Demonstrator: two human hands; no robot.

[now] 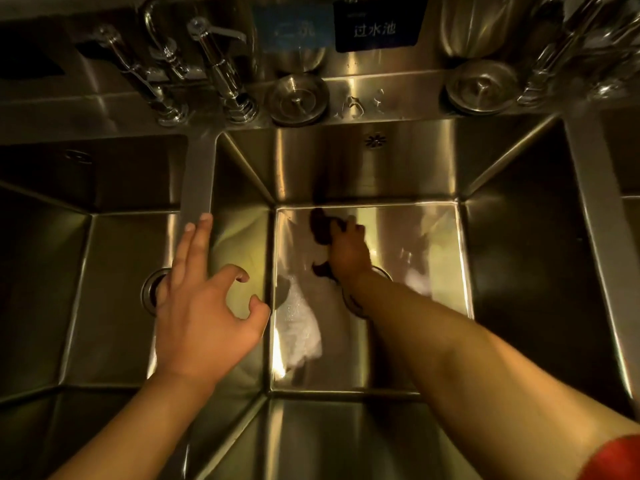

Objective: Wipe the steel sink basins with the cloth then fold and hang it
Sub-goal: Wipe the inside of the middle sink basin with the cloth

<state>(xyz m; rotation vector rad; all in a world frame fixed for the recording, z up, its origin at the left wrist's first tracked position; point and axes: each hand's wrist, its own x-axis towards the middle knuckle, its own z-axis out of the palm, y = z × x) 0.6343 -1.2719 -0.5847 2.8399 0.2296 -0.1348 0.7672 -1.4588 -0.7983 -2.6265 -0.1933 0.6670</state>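
My right hand (348, 251) reaches down to the floor of the middle steel basin (426, 244) and grips a dark cloth (320, 226), which is pressed against the basin floor near the back wall. Part of the cloth pokes out below my hand. Patches of white foam (301, 320) lie on the basin floor left of my forearm. My left hand (204, 310) rests on the steel divider (197, 188) between the left basin (114, 271) and the middle one, two fingers stretched along it, the thumb and other fingers loosely curled and holding nothing.
Chrome taps (221, 74) stand on the back ledge above the divider. Two steel drain strainers (298, 98) (479, 90) sit on the ledge. A dark sign with white characters (375, 27) hangs behind. A third basin (627, 168) begins at the right edge. My forearm covers most of the middle drain (351, 303).
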